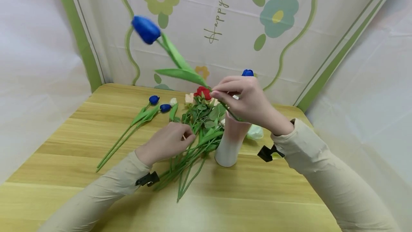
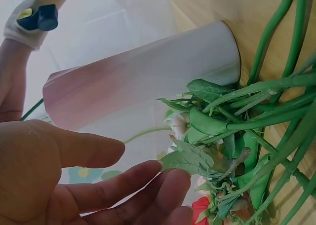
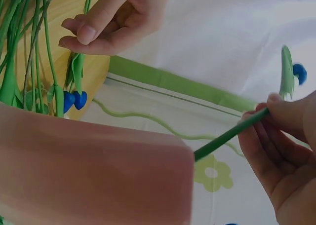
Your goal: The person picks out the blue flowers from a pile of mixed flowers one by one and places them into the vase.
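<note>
My right hand pinches the green stem of a blue tulip between thumb and fingers. Its bloom tilts up to the left, and the stem's lower end reaches the mouth of a pink-and-white vase. How deep the stem goes is hidden. Another blue bloom shows just above the right hand. My left hand hovers near the pile of green stems, fingers loosely bent; the left wrist view shows nothing between its thumb and fingers.
Two blue tulips lie on the left of the wooden table. A red rose and pale flowers lie at the head of the pile. A whitish bloom lies right of the vase. A printed curtain hangs behind.
</note>
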The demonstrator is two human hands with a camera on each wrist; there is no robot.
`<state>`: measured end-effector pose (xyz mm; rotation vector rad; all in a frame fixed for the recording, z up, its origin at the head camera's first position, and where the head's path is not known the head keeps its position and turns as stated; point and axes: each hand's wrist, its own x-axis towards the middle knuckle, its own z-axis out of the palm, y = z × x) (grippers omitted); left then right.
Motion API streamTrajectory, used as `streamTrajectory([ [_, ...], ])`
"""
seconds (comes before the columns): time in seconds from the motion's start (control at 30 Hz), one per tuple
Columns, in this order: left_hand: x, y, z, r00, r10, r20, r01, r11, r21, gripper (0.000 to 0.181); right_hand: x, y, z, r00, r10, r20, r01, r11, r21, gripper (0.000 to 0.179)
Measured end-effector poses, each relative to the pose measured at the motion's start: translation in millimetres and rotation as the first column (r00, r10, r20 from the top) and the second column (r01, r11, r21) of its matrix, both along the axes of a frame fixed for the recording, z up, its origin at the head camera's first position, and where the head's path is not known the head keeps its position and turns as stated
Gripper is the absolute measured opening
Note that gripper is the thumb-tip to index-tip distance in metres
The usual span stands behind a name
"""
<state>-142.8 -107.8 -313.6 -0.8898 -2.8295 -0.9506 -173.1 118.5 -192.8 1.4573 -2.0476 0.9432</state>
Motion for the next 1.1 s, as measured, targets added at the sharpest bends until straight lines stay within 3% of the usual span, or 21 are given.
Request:
streamTrajectory([
  [0.13,-0.6,0.1,-2.1,1.0,0.002,0.006,-0.002,1.0,-0.008,0.016,2.7,11.0,-7.4,0.996,-0.086,0.02,0.087,0.993,-0.077,0.009],
  [0.27,-0.2,0.2,-2.3,1.0,-0.001,0.015,0.001,1.0,-0.017,0.017,4.4,21.7,-16.1,0.989,-0.108,0.103,0.121,0.984,-0.134,0.01],
  [0.4,-0.4,0.4,-3.1,1.0,0.004,0.025,-0.004,1.0,-0.023,0.018,6.7,28.9,-24.0,0.981,-0.139,0.138,0.161,0.973,-0.166,0.01],
  [0.6,-0.2,1.3,-2.7,0.999,0.012,0.044,-0.011,1.0,-0.018,0.02,10.6,38.7,-35.9,0.969,-0.238,0.071,0.247,0.949,-0.195,0.006],
  [0.8,-1.6,0.2,-1.5,0.999,-0.002,0.052,0.003,1.0,-0.015,0.02,13.5,47.0,-47.6,0.94,-0.34,0.004,0.331,0.911,-0.246,0.003],
  [1.0,-6.9,-8.9,2.5,0.998,0.018,0.055,-0.018,1.0,0.0,0.016,28.2,49.3,-65.4,0.879,-0.469,0.089,0.472,0.823,-0.315,0.044],
  [1.1,-8.6,-13.7,6.5,0.998,0.036,0.048,-0.036,0.999,-0.002,0.016,39.0,47.0,-71.2,0.857,-0.496,0.139,0.512,0.791,-0.334,0.061],
])
